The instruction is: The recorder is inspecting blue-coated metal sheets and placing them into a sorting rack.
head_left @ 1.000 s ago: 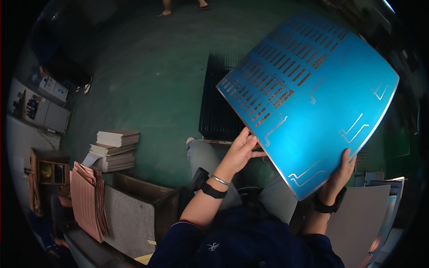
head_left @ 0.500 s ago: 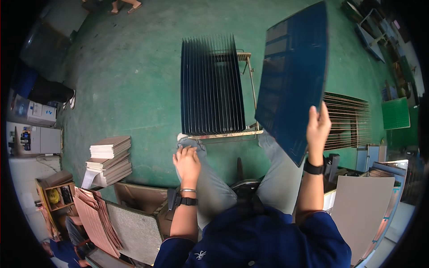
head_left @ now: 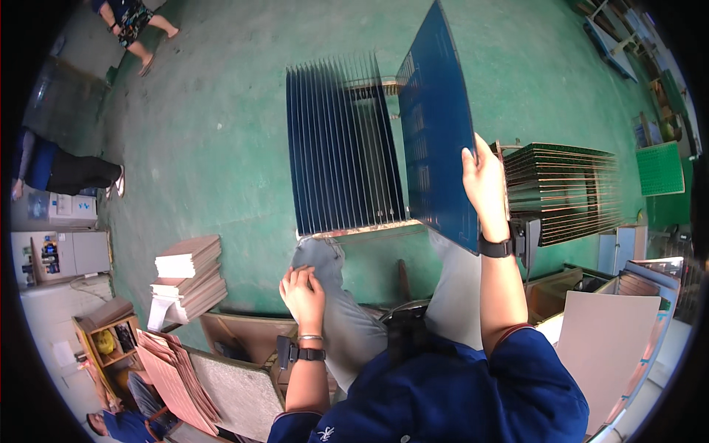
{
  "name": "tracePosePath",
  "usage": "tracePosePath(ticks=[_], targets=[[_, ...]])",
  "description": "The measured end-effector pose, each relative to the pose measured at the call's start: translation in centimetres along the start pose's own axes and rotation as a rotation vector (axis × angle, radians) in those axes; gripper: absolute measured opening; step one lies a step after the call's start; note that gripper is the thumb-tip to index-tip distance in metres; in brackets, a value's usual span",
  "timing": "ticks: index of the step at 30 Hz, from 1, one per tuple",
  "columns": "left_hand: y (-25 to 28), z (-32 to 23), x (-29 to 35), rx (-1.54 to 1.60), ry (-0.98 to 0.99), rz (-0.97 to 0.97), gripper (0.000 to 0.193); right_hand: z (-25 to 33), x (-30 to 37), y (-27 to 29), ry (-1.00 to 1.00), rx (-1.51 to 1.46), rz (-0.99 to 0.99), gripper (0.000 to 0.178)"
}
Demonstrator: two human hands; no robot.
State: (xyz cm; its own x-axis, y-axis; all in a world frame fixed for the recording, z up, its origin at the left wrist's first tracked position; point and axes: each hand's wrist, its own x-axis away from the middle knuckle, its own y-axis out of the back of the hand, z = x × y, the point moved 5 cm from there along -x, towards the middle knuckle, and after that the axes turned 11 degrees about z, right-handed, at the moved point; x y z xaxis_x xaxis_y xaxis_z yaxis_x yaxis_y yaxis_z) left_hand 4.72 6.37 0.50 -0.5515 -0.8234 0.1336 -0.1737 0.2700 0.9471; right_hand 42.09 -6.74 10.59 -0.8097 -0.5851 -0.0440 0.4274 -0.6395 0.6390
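Observation:
My right hand (head_left: 485, 181) grips the near right edge of a large blue circuit board (head_left: 437, 140), fingers wrapped over the edge. The board is held up on its side, just right of a rack (head_left: 336, 148) filled with several upright dark blue panels. Along its left side the board comes close to the rack's frame; whether they touch, I cannot tell. My left hand (head_left: 304, 297) rests by my left knee, holding nothing, its fingers loosely bent and a little apart.
Right of the board stands a second rack of copper-edged panels (head_left: 569, 193). Stacked boards (head_left: 188, 277) sit on the left, with copper-coloured sheets (head_left: 177, 373) nearer. A grey sheet (head_left: 605, 354) leans at the lower right. Other people (head_left: 70, 162) are at the far left.
My right hand has brought the blue board leftward toward the rack and turned it more edge-on. My left hand stays by the knee. A person at the far left shows more fully.

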Motion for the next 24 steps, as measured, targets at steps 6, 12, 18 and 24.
tracePosePath(ticks=[6,12,18,24], targets=[[-0.6,0.1,0.3,0.005,0.001,-0.001,0.014,0.6,-1.9,-0.8,-0.004,0.008,-0.017,0.034],[-0.1,-0.1,0.3,-0.030,0.004,0.009,0.014,1.4,-2.9,-1.6,-0.057,0.009,0.060,0.033],[-0.3,-0.2,0.2,-0.024,-0.012,-0.004,0.013,1.0,-3.7,-2.1,-0.045,0.042,0.029,0.033],[-0.1,-0.2,0.3,-0.027,-0.004,-0.009,0.013,1.9,-4.2,-2.7,-0.045,0.090,0.050,0.033]])
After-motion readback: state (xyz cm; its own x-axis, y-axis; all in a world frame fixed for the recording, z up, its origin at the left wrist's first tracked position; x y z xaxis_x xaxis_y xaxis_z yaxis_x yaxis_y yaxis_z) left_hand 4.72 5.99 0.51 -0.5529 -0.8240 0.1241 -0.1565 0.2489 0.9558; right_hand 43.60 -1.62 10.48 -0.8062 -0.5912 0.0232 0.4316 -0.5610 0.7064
